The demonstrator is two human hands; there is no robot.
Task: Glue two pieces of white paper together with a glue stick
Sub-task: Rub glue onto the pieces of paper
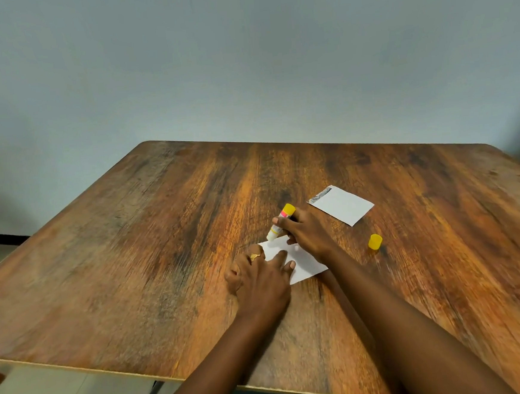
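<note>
A small white paper lies flat on the wooden table. My left hand, with a ring on one finger, rests on the paper's near left part with the fingers spread and pressing down. My right hand grips an uncapped glue stick with a yellow end. The stick is tilted and its white tip touches the paper's far left corner. A second white paper lies farther back to the right, apart from both hands.
The yellow cap of the glue stick stands on the table to the right of my right forearm. The table's near edge runs across the bottom left, with floor below it. A plain wall stands behind the table.
</note>
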